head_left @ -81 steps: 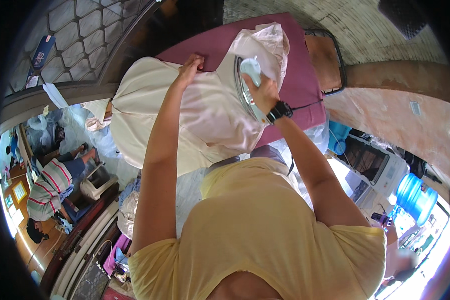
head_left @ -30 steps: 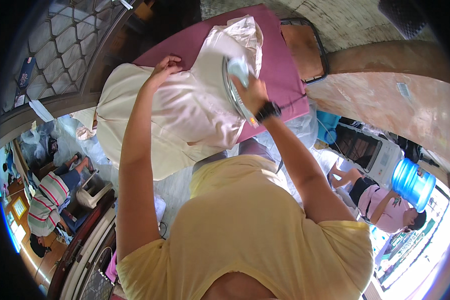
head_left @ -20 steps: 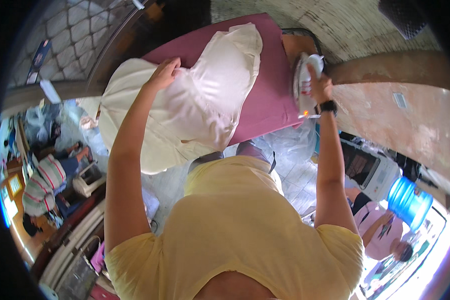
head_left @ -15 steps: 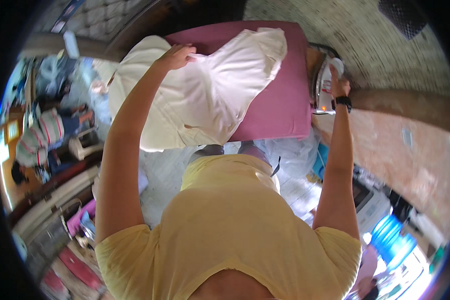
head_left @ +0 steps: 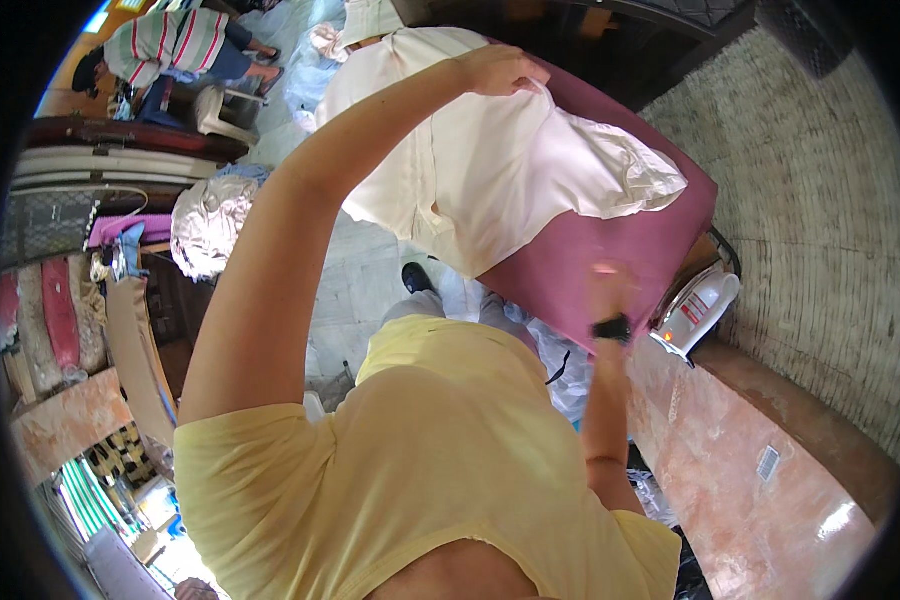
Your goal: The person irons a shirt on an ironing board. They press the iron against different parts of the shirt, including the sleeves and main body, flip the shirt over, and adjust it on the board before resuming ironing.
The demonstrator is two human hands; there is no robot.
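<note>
Head-worn fisheye view, facing down, close above the wearer's yellow shirt (head_left: pixel 460 430)

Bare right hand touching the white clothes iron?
Apart. The head view shows smooth maroon cloth between the blurred right hand and the white clothes iron.

We stand over a floor (head_left: pixel 360 260) of pale grey tiles; on our right rises a wall (head_left: pixel 820 210) streaked in grey-beige; below it a brown band (head_left: pixel 800 410) borders a pinkish marbled slab (head_left: pixel 710 485), which carries a small pale vent (head_left: pixel 767 464) and a white glare (head_left: pixel 836 519); a dark frame (head_left: pixel 530 25) lines the top; at upper left we find a cream plastic seat (head_left: pixel 212 112); bright light (head_left: pixel 175 565) washes out the lower left.
</note>
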